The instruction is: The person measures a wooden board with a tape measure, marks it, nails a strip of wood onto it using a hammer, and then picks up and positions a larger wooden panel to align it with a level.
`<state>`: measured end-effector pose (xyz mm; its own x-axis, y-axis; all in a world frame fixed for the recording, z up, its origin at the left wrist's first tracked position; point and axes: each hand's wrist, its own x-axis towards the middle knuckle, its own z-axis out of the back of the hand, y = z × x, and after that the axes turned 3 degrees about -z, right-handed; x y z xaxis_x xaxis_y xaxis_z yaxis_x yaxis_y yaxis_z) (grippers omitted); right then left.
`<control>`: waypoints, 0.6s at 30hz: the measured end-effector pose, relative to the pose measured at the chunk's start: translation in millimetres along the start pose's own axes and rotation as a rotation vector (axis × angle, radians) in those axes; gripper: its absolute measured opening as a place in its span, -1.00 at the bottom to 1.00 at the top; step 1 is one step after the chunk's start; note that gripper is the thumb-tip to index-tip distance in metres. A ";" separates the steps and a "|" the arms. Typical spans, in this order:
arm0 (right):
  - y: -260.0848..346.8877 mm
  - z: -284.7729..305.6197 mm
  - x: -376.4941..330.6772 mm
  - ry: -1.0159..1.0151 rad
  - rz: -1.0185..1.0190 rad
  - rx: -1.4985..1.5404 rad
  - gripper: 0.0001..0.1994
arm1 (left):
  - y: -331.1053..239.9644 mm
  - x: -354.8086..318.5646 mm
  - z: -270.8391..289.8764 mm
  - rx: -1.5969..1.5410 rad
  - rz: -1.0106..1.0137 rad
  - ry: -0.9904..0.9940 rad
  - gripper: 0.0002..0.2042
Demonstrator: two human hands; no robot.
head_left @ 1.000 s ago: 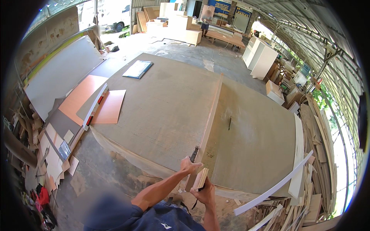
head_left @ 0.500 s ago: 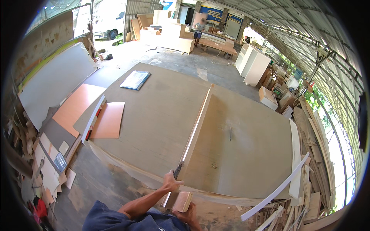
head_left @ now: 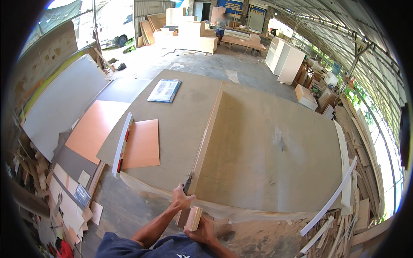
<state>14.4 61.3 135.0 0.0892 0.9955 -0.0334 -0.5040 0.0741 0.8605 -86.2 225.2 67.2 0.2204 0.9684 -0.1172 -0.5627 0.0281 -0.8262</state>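
My left hand (head_left: 183, 198) is closed around a slim dark hand tool (head_left: 188, 183), whose exact kind I cannot make out. The tool's tip points away from me and lies against a long narrow wooden strip (head_left: 209, 124). That strip runs across the large grey-brown board (head_left: 254, 142) to its far edge, and its near end sticks out past the near edge. My right hand (head_left: 203, 230) grips a light wooden block (head_left: 194, 218) beside the strip's near end, close to my body. Some of the right fingers are hidden behind the block.
On the left half lie an orange sheet (head_left: 144, 142), a white strip (head_left: 122, 144) and a blue-edged booklet (head_left: 164, 90). A curved white strip (head_left: 331, 195) overhangs the near right corner. Scrap wood (head_left: 361, 172) piles up at right. Far off, another person (head_left: 220, 28) stands by a workbench (head_left: 243, 42).
The view has shifted, so the left-side things appear farther right. Both hands keep their grips near the strip's near end, and the bright glare along the strip has faded.
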 end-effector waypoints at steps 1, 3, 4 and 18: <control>0.1 -8.6 6.1 -0.009 -0.004 0.005 -0.16 | 2.4 4.7 7.8 -0.014 -0.014 -0.011 -0.46; 0.0 -21.2 22.1 -0.028 0.087 0.004 -0.06 | 2.6 11.6 20.6 -0.016 -0.026 -0.021 -0.46; 5.1 -24.4 27.4 -0.032 0.088 0.002 -0.06 | 2.4 14.7 25.2 -0.024 -0.032 -0.039 -0.47; -5.8 3.0 70.1 -0.074 0.392 0.004 -0.14 | 13.0 60.3 23.4 -0.004 -0.158 -0.138 -0.47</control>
<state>26.2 130.5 129.1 -0.0472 0.9413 0.3342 -0.5088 -0.3106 0.8029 -98.8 289.7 62.3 0.1947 0.9767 0.0905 -0.5266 0.1819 -0.8304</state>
